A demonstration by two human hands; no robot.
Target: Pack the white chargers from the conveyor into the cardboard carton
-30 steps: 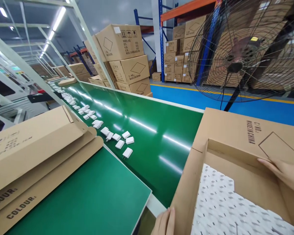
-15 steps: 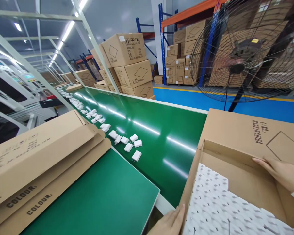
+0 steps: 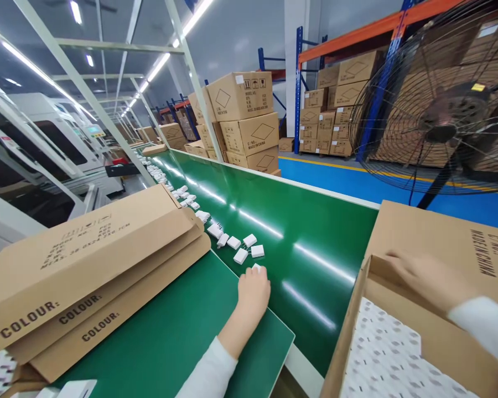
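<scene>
At far left, stacked brown cardboard (image 3: pixel 103 237) printed "COLOUR:" leans over the green table (image 3: pixel 157 331), with white pieces (image 3: pixel 77 388) at the lower corner. Next, a straggling line of white adapters (image 3: pixel 233 242) runs down the near side of the green belt (image 3: pixel 319 221). The left hand (image 3: pixel 255 284) has its fingers closed on the nearest adapter (image 3: pixel 256 267), which they mostly hide, at the belt's near side. Farther right, the open carton (image 3: pixel 456 334) holds tightly packed white rows (image 3: pixel 392 354). The right hand (image 3: pixel 415 273), blurred, is at its far wall; whether it grips the edge cannot be told. Behind stands a black fan (image 3: pixel 442 132).
</scene>
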